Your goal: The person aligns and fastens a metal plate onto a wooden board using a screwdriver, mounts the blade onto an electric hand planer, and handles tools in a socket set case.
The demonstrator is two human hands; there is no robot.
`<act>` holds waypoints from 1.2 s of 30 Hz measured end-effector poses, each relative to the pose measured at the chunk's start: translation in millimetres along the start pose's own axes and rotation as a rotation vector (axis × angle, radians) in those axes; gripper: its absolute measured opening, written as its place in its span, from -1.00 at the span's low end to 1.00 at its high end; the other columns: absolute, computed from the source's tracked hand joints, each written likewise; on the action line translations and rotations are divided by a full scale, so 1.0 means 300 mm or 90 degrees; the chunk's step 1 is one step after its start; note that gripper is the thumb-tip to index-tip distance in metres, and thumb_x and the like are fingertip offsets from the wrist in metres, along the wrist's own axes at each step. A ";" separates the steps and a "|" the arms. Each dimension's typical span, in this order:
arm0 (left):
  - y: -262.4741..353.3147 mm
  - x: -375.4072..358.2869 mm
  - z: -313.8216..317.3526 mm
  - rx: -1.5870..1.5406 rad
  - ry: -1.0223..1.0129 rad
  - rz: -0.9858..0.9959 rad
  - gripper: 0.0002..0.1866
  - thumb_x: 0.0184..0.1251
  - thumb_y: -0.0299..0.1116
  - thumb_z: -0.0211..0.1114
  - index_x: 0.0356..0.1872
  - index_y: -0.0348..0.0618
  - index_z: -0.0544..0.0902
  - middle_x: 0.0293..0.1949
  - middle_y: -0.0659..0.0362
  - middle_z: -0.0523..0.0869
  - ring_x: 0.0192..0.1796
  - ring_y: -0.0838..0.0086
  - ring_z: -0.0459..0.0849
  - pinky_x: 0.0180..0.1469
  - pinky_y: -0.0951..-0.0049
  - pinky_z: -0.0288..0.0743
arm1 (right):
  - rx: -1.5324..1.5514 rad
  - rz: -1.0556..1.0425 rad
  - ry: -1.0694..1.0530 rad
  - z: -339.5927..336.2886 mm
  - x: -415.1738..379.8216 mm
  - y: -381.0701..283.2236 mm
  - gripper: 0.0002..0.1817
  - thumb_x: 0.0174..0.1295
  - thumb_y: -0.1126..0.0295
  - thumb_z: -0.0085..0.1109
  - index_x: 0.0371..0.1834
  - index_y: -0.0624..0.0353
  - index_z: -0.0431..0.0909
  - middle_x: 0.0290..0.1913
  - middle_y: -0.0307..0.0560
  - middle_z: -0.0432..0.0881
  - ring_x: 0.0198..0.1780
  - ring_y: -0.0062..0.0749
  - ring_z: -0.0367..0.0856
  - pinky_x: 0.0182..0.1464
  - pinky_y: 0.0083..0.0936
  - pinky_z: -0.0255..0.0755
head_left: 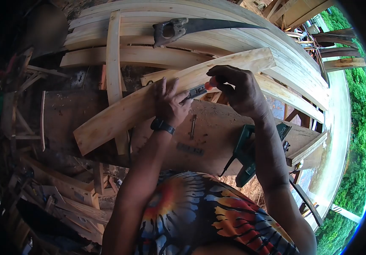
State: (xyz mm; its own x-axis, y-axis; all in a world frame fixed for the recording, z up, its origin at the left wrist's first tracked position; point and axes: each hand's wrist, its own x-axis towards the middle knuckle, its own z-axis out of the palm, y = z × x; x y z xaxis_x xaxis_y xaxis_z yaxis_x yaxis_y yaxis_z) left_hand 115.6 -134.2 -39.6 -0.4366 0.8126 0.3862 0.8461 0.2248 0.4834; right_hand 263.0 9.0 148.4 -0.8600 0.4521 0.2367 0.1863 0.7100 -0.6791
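Note:
A pale wooden plank [119,114] lies slanted across the bench in front of me. My left hand [172,102], with a dark watch on its wrist, rests on the plank, some fingers spread on the wood. Its thumb side closes on a small dark-grey tool with an orange end [198,91], whose exact kind I cannot make out. My right hand [238,89] is curled above the plank's near edge, its fingertips pinching at the orange end. The fingers partly hide the tool.
A handsaw [170,32] lies on stacked pale boards [140,17] at the back. On the brown bench board [161,131] are a slim metal piece [193,126] and a green corded power tool [245,153]. A narrow batten [113,63] crosses under the plank. Scrap timber [64,187] lies lower left.

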 end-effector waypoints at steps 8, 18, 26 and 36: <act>0.001 0.001 0.001 -0.005 0.010 0.008 -0.67 0.13 -0.07 0.64 -0.07 0.14 0.95 0.46 0.08 0.65 0.58 -0.10 0.37 0.66 -0.32 0.03 | 0.013 0.036 0.028 -0.002 -0.026 -0.011 -0.77 0.40 0.57 0.28 0.08 0.31 0.73 -0.20 0.04 0.86 -0.15 -0.15 0.86 -0.04 -0.31 0.68; -0.018 -0.017 0.005 0.054 0.019 0.152 -0.64 0.25 -0.24 0.54 0.06 -0.05 0.86 0.33 0.03 0.72 0.47 -0.03 0.48 0.57 -0.27 0.22 | 0.190 0.131 0.245 -0.033 -0.141 -0.033 -0.65 0.49 0.46 0.20 0.27 0.39 0.57 -0.25 -0.05 0.82 -0.10 -0.31 0.83 0.17 -0.35 0.63; -0.047 -0.029 -0.144 -0.050 0.028 0.175 -0.81 0.34 -0.37 0.48 -0.08 -0.18 0.82 0.14 0.04 0.80 0.27 -0.03 0.64 0.37 -0.02 0.44 | 0.543 0.534 0.192 0.165 -0.337 0.027 -0.62 0.46 0.20 0.32 0.03 0.37 0.69 -0.40 -0.10 0.66 -0.47 -0.51 0.60 -0.35 -0.49 0.54; -0.150 -0.262 -0.420 -0.091 0.059 0.215 -0.66 0.18 -0.51 0.58 0.01 -0.08 0.83 0.11 0.11 0.76 0.20 0.02 0.67 0.29 0.00 0.51 | 0.889 0.794 -0.042 0.543 -0.300 -0.031 -0.57 0.42 0.10 0.39 0.12 0.23 0.75 -0.11 -0.01 0.82 -0.49 -0.57 0.50 -0.39 -0.51 0.52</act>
State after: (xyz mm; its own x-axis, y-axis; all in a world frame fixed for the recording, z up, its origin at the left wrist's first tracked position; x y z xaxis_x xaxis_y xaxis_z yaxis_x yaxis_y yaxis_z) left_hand 73.4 -275.9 7.4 -0.1723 0.7745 0.6086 0.8985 -0.1296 0.4193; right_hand 261.4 -126.2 20.1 -0.5737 0.2521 -0.7793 0.1968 -0.8811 -0.4299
